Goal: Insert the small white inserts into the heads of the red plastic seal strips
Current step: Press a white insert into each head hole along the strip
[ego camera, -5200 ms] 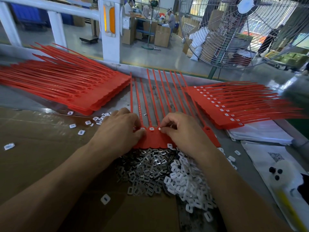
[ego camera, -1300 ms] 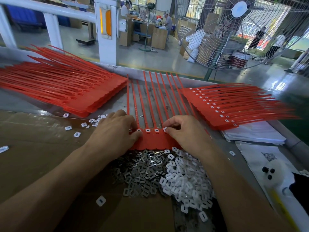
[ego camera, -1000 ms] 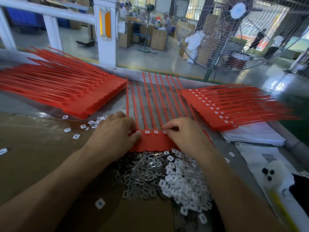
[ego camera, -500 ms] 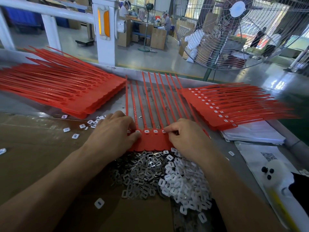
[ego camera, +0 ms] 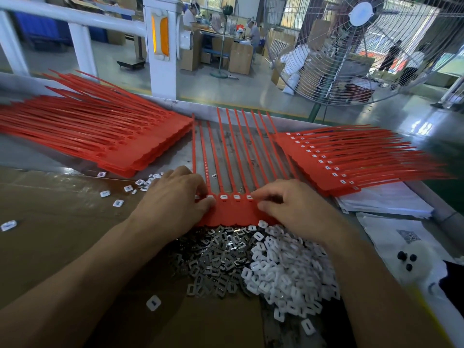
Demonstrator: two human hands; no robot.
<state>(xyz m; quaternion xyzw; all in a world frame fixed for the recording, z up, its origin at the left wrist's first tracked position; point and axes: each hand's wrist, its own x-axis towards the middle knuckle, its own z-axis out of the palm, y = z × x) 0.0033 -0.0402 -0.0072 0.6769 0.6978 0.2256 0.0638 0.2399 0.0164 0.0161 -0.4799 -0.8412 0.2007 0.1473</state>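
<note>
A single wide-angle view from the person's head looks forward and steeply down, close over the surface. Both forearms enter from the bottom edge, the hands near mid-frame. The upper part reaches past the surface's far edge to a factory floor and a large fan; straight lines bend near the borders.

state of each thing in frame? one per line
left hand: resting on the strip heads, fingers curled
right hand: fingertips pressing at the next head
center strips: flat, four white inserts visible
left stack: heads without inserts
right stack: inserts fitted
white inserts: loose pile
metal clips: loose pile
</note>
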